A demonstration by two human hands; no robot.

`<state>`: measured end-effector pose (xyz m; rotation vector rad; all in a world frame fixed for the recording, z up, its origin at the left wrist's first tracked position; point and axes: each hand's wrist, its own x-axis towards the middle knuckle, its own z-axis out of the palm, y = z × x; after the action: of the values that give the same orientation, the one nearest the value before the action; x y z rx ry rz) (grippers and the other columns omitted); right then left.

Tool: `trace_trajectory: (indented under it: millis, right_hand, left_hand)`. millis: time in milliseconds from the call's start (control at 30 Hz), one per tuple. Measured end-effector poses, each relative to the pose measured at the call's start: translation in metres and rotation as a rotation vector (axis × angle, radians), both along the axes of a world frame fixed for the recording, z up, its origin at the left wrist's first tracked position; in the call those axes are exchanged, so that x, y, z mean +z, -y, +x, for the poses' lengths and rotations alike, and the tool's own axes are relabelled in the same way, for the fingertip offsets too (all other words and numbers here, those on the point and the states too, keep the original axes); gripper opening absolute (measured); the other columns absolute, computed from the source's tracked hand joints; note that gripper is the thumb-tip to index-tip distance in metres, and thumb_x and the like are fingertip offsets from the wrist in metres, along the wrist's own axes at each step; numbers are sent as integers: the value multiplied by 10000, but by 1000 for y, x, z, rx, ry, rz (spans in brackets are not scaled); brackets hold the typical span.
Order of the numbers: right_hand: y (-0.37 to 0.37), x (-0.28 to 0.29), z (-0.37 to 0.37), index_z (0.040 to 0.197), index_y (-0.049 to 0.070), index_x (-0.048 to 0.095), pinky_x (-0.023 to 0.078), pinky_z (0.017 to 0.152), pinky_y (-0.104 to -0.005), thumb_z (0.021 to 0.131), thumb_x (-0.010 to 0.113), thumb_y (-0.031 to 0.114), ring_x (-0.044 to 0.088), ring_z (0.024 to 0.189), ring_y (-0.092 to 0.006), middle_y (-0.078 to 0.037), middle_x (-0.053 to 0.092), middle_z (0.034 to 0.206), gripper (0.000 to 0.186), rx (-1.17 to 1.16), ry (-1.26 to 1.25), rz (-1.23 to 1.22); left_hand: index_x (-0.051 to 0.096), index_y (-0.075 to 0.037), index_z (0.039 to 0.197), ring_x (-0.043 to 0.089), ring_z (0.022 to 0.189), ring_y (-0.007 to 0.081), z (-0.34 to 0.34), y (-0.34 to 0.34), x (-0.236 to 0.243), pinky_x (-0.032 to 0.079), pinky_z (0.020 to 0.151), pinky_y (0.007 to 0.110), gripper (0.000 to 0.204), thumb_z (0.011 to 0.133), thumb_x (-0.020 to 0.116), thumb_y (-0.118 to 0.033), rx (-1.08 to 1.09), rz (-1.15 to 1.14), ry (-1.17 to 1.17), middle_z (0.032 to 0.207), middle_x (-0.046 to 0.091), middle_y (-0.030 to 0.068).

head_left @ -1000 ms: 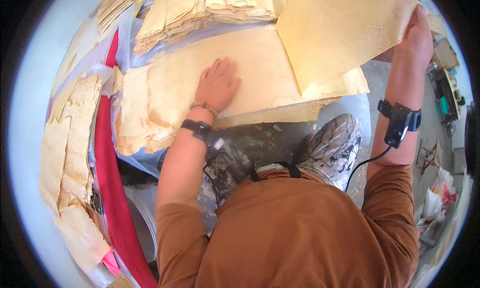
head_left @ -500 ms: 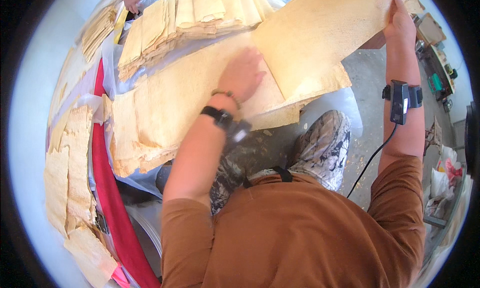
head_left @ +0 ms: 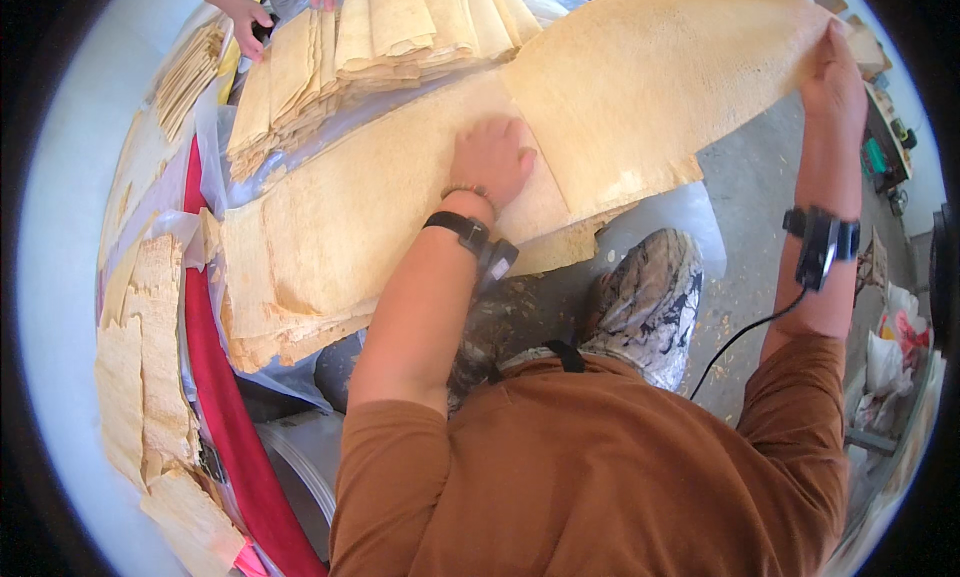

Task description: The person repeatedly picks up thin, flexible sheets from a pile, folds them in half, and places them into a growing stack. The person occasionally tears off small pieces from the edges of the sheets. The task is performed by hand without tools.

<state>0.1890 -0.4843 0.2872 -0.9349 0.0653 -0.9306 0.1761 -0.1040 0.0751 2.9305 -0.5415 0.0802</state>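
My left hand (head_left: 490,162) rests palm down on a broad stack of thin tan sheets (head_left: 330,247), slightly curved fingers lying along the surface beside the lifted sheet's straight inner edge. My right hand (head_left: 833,72) grips the far right edge of a large lifted sheet (head_left: 650,77), its fingers closed on it. That sheet slants across the right part of the stack, which lies just beyond my lap and knee. Behind it are several bundles of folded sheets (head_left: 400,17) on translucent plastic.
A co-worker's hands (head_left: 245,22) are at the top left, one by a small black object. Beside them is another pile (head_left: 190,72). Torn pieces (head_left: 150,397) and a red strip (head_left: 235,427) lie along my left. Shelving (head_left: 885,147) and white bags (head_left: 885,367) are at the far right.
My left hand has slid rightward along the stack toward the lifted sheet's edge. My right hand still holds that sheet. A co-worker's hands have come into view at the top left.
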Motion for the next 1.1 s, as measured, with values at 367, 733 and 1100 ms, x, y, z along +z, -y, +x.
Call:
trace_trajectory:
  millis: [367,733,1100]
  right_hand:
    - [-88,-11,-111,1297,-63,630,433,1104,-387,1063,579,252,629,1228,-251,-160,675,1308,397,-96,216,-358]
    - [-46,0,-101,1364,-50,572,392,1177,-463,1072,548,216,577,1318,-300,-174,636,1379,396,-222,111,-208]
    - [79,16,-48,1340,0,590,382,1196,-495,1078,546,199,571,1318,-304,-153,644,1374,332,-308,-94,41]
  left_hand:
    - [654,-197,1328,589,1236,328,55,2,-7,500,1043,461,473,881,653,-353,187,-271,-7,1385,572,110]
    - [633,-309,1390,606,1217,300,59,-7,-6,509,1024,429,483,924,630,-434,108,-252,-43,1335,581,95]
    - [605,-332,1391,598,1143,269,51,0,-8,541,937,415,414,990,579,-431,104,-72,59,1229,585,71]
